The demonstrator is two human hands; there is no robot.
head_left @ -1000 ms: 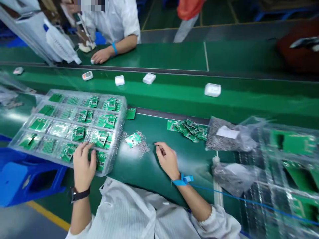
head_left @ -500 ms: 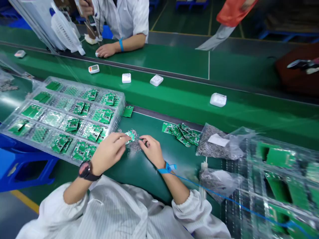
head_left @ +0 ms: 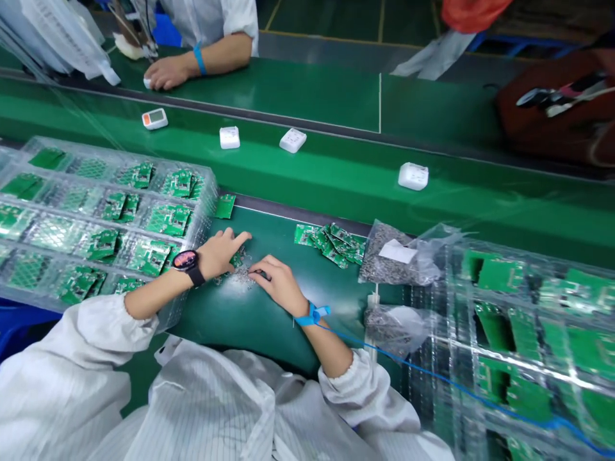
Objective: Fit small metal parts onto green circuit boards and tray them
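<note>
My left hand (head_left: pixel 218 253), with a watch on its wrist, reaches over a small green circuit board (head_left: pixel 237 258). The board is mostly hidden under the fingers; the hand appears to grip it, with one finger sticking out to the upper right. Close by on the right, my right hand (head_left: pixel 276 282) has its thumb and index finger pinched together at the edge of a loose pile of tiny metal parts (head_left: pixel 241 278). Whatever is in that pinch is too small to make out. A blue wrist strap (head_left: pixel 311 315) with a cord is on my right wrist.
A clear compartment tray (head_left: pixel 211 186) of boards stands left; another (head_left: pixel 449 307) lies right. Overlapping boards (head_left: pixel 331 243) rest beside two bags of metal parts (head_left: pixel 387 262). White devices (head_left: pixel 413 176) sit on the green belt. A co-worker's hand (head_left: pixel 168 72) is across it.
The view has swung to the right. My left hand has turned and moved forward over the circuit board, covering most of it. My right hand stays pinched at the pile.
</note>
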